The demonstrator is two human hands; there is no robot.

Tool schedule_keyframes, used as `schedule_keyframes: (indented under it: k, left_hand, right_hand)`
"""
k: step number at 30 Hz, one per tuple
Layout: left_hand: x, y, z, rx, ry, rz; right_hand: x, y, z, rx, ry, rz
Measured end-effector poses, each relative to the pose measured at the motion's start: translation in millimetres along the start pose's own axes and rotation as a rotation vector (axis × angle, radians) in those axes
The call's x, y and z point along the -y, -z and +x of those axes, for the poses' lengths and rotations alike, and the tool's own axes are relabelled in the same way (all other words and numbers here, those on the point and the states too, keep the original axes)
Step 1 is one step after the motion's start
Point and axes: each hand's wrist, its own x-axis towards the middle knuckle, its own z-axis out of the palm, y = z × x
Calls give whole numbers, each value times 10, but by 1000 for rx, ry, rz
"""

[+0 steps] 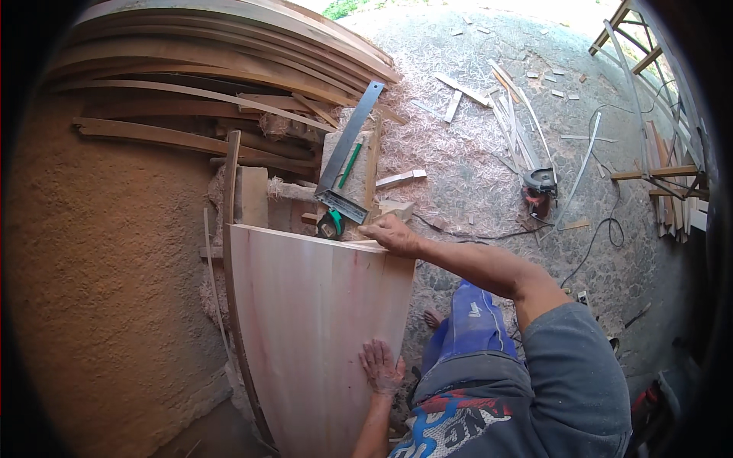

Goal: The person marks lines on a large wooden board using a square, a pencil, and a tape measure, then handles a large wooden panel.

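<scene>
A pale wooden panel (pixel 313 320) with reddish streaks lies in front of me. My left hand (pixel 382 368) rests flat on its right part, fingers spread. At the panel's far right corner my right hand (pixel 392 234) is closed, its fingers curled at the edge; whatever they hold is hidden. Just beyond the far edge sits a green and black tape measure (pixel 330 223). Beside it a metal try square (pixel 351 145) lies on a wooden bench top, with a green pencil (pixel 350 165) along its blade.
Long boards (pixel 206 53) are stacked at the far left, by a rough brown wall (pixel 114 267). A circular saw (pixel 540 187) stands on the shaving-strewn floor at right, its cable (pixel 611 229) trailing. Wood strips (pixel 519 130) and offcuts lie around it. A wooden frame (pixel 657 174) stands far right.
</scene>
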Motion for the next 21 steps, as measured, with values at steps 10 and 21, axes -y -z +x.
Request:
schedule_keyframes:
  k: [10,21]
  left_hand:
    - [-66,-13,33,-3,7,25]
    - [27,248,-173,-172,418,-268]
  right_hand:
    - [349,121,-33,-137,-247,536]
    - [282,-10,-775,148,288,-762]
